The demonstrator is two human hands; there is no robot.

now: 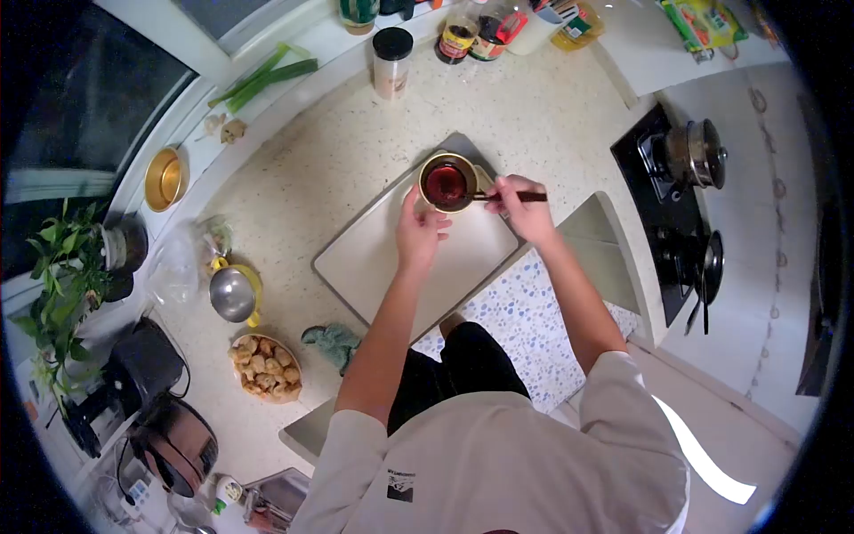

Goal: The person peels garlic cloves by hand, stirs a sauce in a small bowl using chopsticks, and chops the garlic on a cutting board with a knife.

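- Left grip (423, 233) clamps a gold-rimmed cup (449, 159) over the board (374, 258); right grip (519, 210) clasps a utensil (532, 196).
- A tilt or brisk stir could slop the dark red liquid (444, 184) onto the board.

No text is legible; the shirt print (400, 486) and the bottle labels (458, 37) are too small.

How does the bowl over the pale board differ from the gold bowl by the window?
The first bowl holds dark red contents; the gold bowl shows none. The left hand is at the first bowl's side, and the right hand has a dark-handled utensil in it, while no hand touches the gold bowl. The first bowl is over the pale board; the gold bowl sits by the window. Both are round and open-topped.
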